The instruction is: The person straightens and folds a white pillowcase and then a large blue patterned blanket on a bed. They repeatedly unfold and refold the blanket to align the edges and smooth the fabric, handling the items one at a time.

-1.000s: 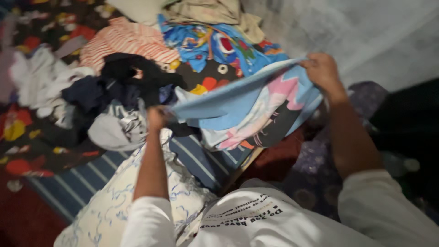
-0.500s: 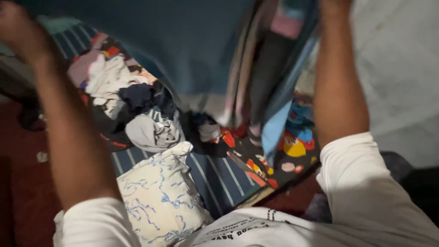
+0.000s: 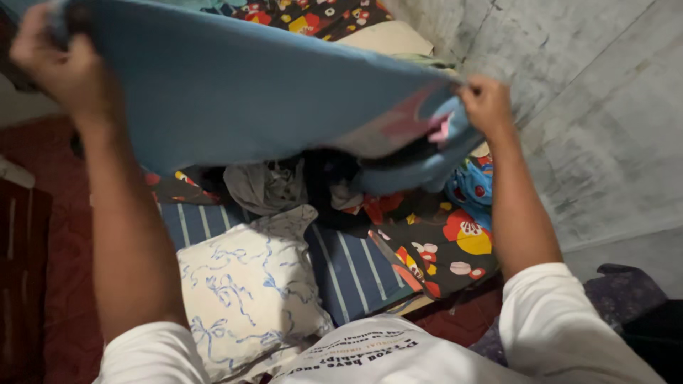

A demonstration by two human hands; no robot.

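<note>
Hands raised, both closed on one blue cloth [image 3: 235, 92] stretched between them above the bed.

Left hand [image 3: 60, 60]: fist at upper left of view, fingers curled over the cloth's top corner, knuckles toward the camera. Grip fully closed; edge of the cloth bunches where it disappears into the fist.

Right hand [image 3: 486, 103]: lower than the left, near the grey wall [image 3: 583, 107]. Fingers pinched shut on the opposite corner, where the cloth shows a pink and light blue print. That end folds over and sags below the hand.

Cloth hangs taut from left hand down to right, well apart from the bedding beneath, blocking most of the far part of the bed.

Under it: pile of clothes, a grey garment [image 3: 263, 186] and dark pieces just beside it. Nearer the person, a white pillow with blue ribbon pattern [image 3: 245, 284] lies on a blue striped sheet [image 3: 348, 274]. To the right, a dark flowered bedcover [image 3: 441, 249] with red, yellow and white blooms runs toward the wall. Same flowered fabric shows above the cloth's upper edge.

White sleeves [image 3: 569, 327] at bottom of view.
</note>
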